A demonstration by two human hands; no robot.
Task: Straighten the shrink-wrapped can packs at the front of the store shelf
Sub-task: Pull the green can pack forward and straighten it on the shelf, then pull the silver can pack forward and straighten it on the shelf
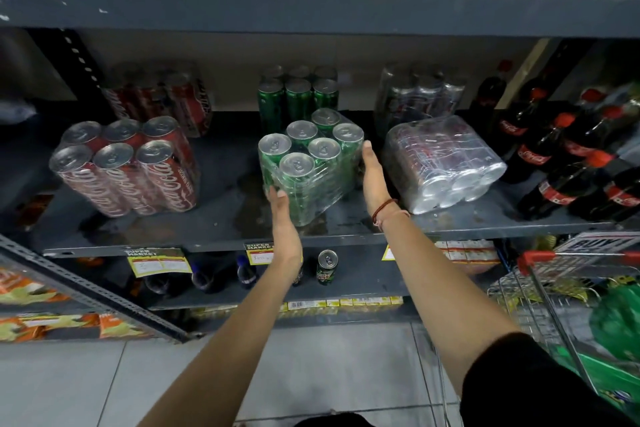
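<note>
Three shrink-wrapped can packs stand at the front of the dark grey shelf. The green can pack in the middle stands upright but turned at an angle. My left hand presses flat on its front left corner, and my right hand lies flat along its right side, so the pack is clamped between both palms. The red cola can pack stands upright to the left. To the right, the silver can pack lies on its side with the can ends facing me.
More red, green and silver packs stand behind, at the shelf back. Dark cola bottles crowd the right end. A single green can stands on the shelf below. A wire shopping cart with a red handle is at my lower right.
</note>
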